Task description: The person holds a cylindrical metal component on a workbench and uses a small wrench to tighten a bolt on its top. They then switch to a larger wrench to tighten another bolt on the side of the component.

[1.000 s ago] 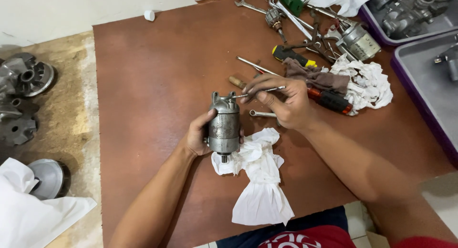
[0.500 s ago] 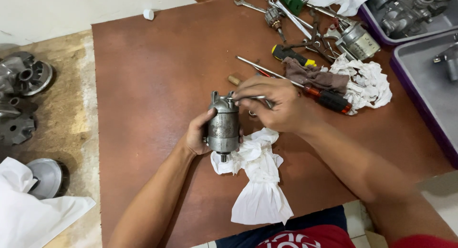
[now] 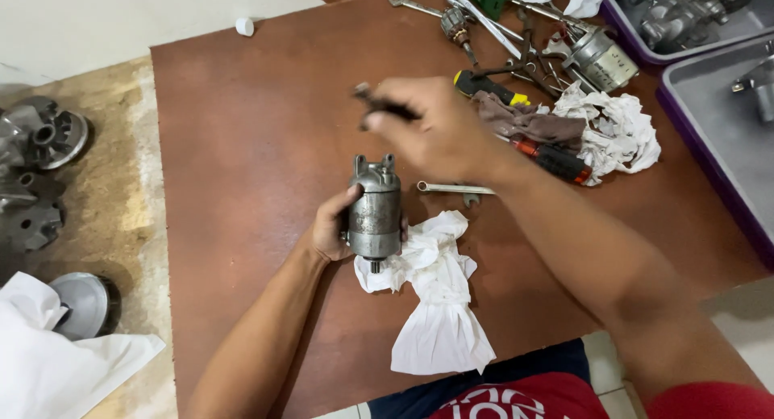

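At the right edge of the brown table (image 3: 242,145) sit two purple-walled trays with grey floors: the upper tray (image 3: 613,24) holds a cluster of grey metal engine parts (too jumbled to count), the lower tray (image 3: 709,145) shows one small metal part at its far edge. Near the table's middle, the left hand (image 3: 332,225) is wrapped around a grey cylindrical starter motor (image 3: 375,213), held upright with its short shaft pointing down over a crumpled white cloth (image 3: 435,306). The right hand (image 3: 439,133) hovers above and behind the motor, fingers closed on a thin dark tool (image 3: 379,104) that is blurred, so its kind cannot be told. One small wrench (image 3: 447,189) lies flat just right of the motor. Further back lie two screwdrivers, one yellow-and-black (image 3: 484,84), one red-and-black (image 3: 556,161), and a second white rag (image 3: 605,129). On the floor at left rest several grey metal clutch parts (image 3: 40,137).
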